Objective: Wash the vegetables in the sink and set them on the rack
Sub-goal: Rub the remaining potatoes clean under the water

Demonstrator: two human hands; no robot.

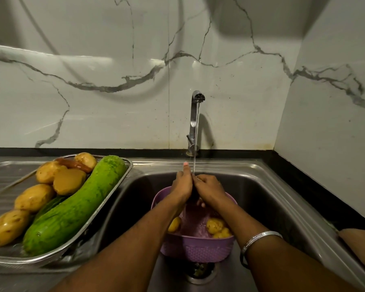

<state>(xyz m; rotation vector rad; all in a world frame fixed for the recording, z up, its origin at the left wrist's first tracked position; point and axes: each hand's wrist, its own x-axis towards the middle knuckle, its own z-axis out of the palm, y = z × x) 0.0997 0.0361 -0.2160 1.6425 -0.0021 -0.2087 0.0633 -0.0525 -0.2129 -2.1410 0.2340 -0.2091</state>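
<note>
Both hands meet under the water stream from the tap (195, 114), over the sink (261, 197). My left hand (182, 186) and my right hand (209, 187) clasp a small potato (199, 179) between them; only a pale yellow sliver of it shows. Below them a purple colander (196, 249) stands in the basin with potatoes (215, 225) inside. On the left, the steel rack (40, 260) holds a large green gourd (76, 207), several potatoes (34, 197) and a reddish-brown vegetable (74, 164).
The drain (200, 270) sits just in front of the colander. A ribbed drainboard (6, 182) lies under the rack. A marble wall rises behind and at the right, with a black counter edge (303, 182) along the sink.
</note>
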